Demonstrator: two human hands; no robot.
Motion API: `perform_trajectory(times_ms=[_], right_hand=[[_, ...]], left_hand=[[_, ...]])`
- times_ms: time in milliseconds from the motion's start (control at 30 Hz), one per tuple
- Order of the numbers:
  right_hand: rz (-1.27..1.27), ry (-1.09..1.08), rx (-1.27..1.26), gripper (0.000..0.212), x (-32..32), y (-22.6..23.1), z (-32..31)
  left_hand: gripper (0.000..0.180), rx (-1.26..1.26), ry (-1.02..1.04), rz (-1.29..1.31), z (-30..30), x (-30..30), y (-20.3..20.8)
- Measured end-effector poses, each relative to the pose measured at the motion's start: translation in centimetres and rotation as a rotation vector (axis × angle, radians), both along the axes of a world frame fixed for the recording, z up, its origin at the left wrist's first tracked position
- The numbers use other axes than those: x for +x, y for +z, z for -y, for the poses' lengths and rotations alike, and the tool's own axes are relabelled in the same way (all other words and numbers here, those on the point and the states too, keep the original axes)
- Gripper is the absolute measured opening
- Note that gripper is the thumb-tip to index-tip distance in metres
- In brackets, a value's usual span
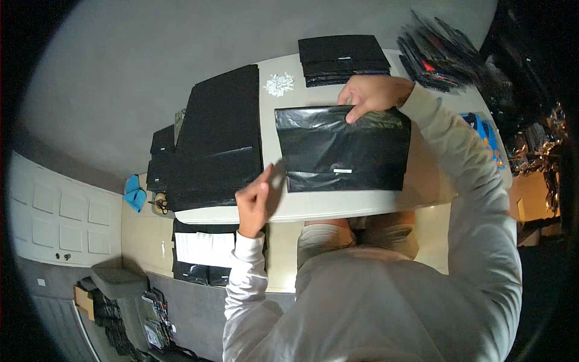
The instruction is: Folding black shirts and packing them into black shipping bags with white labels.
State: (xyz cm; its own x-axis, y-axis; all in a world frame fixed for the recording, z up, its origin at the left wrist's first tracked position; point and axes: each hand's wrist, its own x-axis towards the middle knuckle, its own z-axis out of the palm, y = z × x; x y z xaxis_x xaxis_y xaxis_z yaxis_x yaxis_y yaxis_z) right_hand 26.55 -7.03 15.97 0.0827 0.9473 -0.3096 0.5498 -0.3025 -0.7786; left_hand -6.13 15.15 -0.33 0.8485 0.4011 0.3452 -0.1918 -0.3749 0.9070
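Note:
A flat black plastic bag (344,142) lies across the middle of the white table, glossy and creased. A small white label shows near its lower edge. My right hand (374,96) reaches over from the right and pinches the bag's far edge between thumb and fingers. Off the bag's lower left corner, my left hand (254,202) is raised by the table's front edge. Its index finger is stretched out and its thumb stands apart, with nothing seen in it. Left of the bag rests a tall stack of black plastic sheets (223,120).
Small white pieces (278,84) are heaped behind the bag. Stacked black packages (344,57) stand at the far edge, beside a pile of clear-wrapped dark items (437,57). A blue printed item (485,139) lies at the right. Scissors (160,206) sit beyond the left corner.

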Motion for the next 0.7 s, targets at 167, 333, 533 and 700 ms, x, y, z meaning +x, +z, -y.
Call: perform_trajectory(times_ms=[167, 333, 533, 700], right_hand=[[0.202, 0.120, 0.024, 0.029, -1.1, 4.1, 0.7], [0.206, 0.000, 0.117, 0.019, 1.6, 4.0, 2.5], [0.207, -0.167, 0.093, 0.019, 10.1, 4.1, 0.2], [0.334, -0.192, 0.124, 0.022, 20.9, 3.9, -4.8]], left_hand=[[0.055, -0.293, -0.058, 0.084, 0.9, 7.3, 6.4], [0.017, -0.190, -0.175, -0.058, 0.2, 15.1, 6.0], [0.029, -0.623, -0.405, -0.072, -1.8, 22.9, 1.0], [0.031, -0.551, -0.178, -0.116, -1.0, 25.0, 0.0]])
